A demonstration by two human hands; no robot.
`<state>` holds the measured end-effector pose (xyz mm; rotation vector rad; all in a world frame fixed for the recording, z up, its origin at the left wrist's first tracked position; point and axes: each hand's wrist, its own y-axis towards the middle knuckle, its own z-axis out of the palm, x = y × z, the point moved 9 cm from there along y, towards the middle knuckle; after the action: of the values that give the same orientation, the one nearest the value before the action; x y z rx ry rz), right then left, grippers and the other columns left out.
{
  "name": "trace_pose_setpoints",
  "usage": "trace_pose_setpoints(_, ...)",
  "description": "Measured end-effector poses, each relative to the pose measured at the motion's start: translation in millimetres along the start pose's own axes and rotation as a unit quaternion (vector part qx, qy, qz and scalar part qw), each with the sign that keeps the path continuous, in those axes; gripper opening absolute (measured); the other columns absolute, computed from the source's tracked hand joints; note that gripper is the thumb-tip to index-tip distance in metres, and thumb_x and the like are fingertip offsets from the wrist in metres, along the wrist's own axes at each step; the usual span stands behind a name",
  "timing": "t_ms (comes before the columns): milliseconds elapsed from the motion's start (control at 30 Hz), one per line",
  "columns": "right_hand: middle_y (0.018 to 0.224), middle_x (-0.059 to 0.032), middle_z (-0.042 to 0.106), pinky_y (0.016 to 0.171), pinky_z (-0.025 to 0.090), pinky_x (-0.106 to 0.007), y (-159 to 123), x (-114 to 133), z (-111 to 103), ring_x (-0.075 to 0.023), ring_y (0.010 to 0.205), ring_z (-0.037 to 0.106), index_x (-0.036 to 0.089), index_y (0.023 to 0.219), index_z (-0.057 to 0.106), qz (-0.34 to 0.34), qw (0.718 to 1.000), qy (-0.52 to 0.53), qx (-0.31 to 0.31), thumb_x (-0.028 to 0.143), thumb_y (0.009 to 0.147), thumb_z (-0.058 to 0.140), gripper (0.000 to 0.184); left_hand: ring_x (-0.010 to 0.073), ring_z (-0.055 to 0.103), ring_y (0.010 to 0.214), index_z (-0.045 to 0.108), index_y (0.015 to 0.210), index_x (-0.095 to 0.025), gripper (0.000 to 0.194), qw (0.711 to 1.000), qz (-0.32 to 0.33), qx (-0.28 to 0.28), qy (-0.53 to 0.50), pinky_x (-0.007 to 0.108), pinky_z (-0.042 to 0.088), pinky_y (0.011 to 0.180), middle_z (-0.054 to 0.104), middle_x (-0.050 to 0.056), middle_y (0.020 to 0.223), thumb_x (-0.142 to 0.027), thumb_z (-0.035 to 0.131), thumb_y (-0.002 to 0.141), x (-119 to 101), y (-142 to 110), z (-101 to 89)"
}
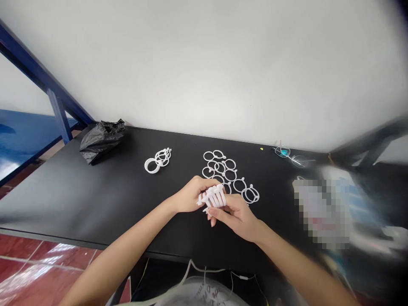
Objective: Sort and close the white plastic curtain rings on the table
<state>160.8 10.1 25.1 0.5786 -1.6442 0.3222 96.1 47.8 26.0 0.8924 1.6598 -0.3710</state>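
Observation:
Just over the front half of the black table, a bunch of white plastic curtain rings [216, 197] sits between my two hands, their small tabs sticking out. My left hand [193, 193] grips the bunch from the left, fingers curled behind it. From the right, my right hand [240, 214] pinches the same rings, thumb along the lower edge. Several loose rings [230, 175] lie spread flat beyond my hands, some overlapping. Farther left lies a smaller group of white rings [152, 165], partly stacked together.
A crumpled black plastic bag [103, 138] rests at the table's back left. Eyeglasses [283, 151] lie near the wall at the right. A blurred, pixelated package [321, 212] is on the right side. Cables [204, 270] hang below the front edge of the table [127, 236].

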Motion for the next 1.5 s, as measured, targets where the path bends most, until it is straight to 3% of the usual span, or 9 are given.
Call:
trace_pose_setpoints(200,0.078,-0.004,0.074,0.076,0.057,-0.03,-3.4,19.9,2.2,-0.0174,0.077,0.07,0.02,0.078,0.072,-0.096,0.988,-0.12,0.019,0.029,0.095,0.056,0.025,0.0144,0.062,0.064,0.069,0.089,-0.013,0.036,0.994,-0.097,-0.018,-0.052,0.023,0.048,0.058,0.067,0.005,0.071,-0.041,0.048,0.095,22.0,-3.4,-1.8)
trace_pose_setpoints(433,0.086,-0.0059,0.073,0.073,0.06,-0.033,5.3,-9.2,-13.3,-0.0182,0.076,0.073,0.017,0.098,0.069,0.005,0.999,0.008,-0.033,0.032,0.093,0.06,0.018,0.0113,0.055,0.06,0.065,0.082,-0.012,0.015,0.997,-0.064,-0.012,0.038,0.02,0.043,0.056,0.063,0.001,0.069,-0.024,0.056,0.085,15.5,-1.4,-15.6)
trace_pose_setpoints(500,0.092,-0.0068,0.074,0.07,0.06,-0.032,6.3,-13.6,-26.8,-0.0183,0.075,0.073,0.019,0.107,0.067,0.014,0.996,0.026,-0.081,0.034,0.091,0.062,0.022,0.0117,0.055,0.063,0.066,0.086,-0.012,0.014,0.992,-0.079,-0.011,0.102,0.02,0.042,0.058,0.064,0.001,0.072,-0.017,0.053,0.081,10.1,-7.0,-33.6)
trace_pose_setpoints(633,0.104,-0.0089,0.074,0.058,0.058,-0.028,5.0,-14.9,-60.1,-0.0157,0.067,0.071,0.022,0.102,0.07,0.017,0.979,0.058,-0.197,0.038,0.089,0.065,0.022,0.0129,0.056,0.065,0.064,0.079,-0.014,0.02,0.959,-0.159,-0.056,0.227,0.021,0.041,0.061,0.065,0.001,0.072,-0.011,0.045,0.073,3.3,-31.0,-102.9)
trace_pose_setpoints(733,0.093,-0.0076,0.075,0.056,0.056,-0.027,4.5,-16.8,-73.5,-0.014,0.061,0.068,0.02,0.094,0.072,0.031,0.967,0.078,-0.239,0.04,0.087,0.066,0.022,0.0108,0.047,0.051,0.052,0.059,-0.016,0.015,0.932,-0.229,-0.069,0.271,0.021,0.035,0.051,0.052,-0.003,0.052,-0.013,0.041,0.068,8.4,-52.6,-154.0)
trace_pose_setpoints(800,0.082,-0.0064,0.074,0.056,0.055,-0.026,4.1,-21.2,-78.0,-0.0132,0.059,0.066,0.019,0.089,0.074,0.054,0.962,0.083,-0.255,0.042,0.086,0.066,0.024,0.011,0.048,0.049,0.05,0.055,-0.017,0.016,0.933,-0.257,-0.033,0.248,0.021,0.037,0.052,0.053,-0.002,0.051,-0.017,0.041,0.067,18.0,-60.7,-168.5)
trace_pose_setpoints(1033,0.075,-0.0049,0.071,0.055,0.053,-0.024,2.7,-35.6,-81.3,-0.0111,0.056,0.061,0.018,0.084,0.075,0.11,0.949,0.111,-0.274,0.047,0.08,0.071,0.029,0.0142,0.052,0.056,0.051,0.064,-0.017,0.022,0.904,-0.359,0.039,0.23,0.023,0.039,0.05,0.053,0.001,0.063,-0.036,0.051,0.076,58.0,-57.2,-168.3)
trace_pose_setpoints(1200,0.084,-0.0066,0.073,0.056,0.053,-0.024,4.2,-37.5,-80.3,-0.011,0.057,0.061,0.018,0.082,0.075,0.115,0.951,0.108,-0.267,0.048,0.08,0.071,0.03,0.0125,0.04,0.052,0.047,0.072,-0.02,0.032,0.883,-0.348,-0.004,0.316,0.024,0.027,0.049,0.042,-0.004,0.057,-0.051,0.056,0.076,58.3,-48.4,-174.4)
trace_pose_setpoints(1500,0.074,-0.0047,0.07,0.058,0.053,-0.026,2.6,-38.5,-92.2,-0.0118,0.056,0.061,0.019,0.085,0.074,0.112,0.948,0.08,-0.288,0.05,0.081,0.069,0.032,0.0151,0.048,0.055,0.051,0.108,-0.019,0.047,0.878,-0.35,-0.047,0.324,0.024,0.034,0.054,0.051,-0.006,0.058,-0.055,0.056,0.079,47.2,-69.9,-180.4)
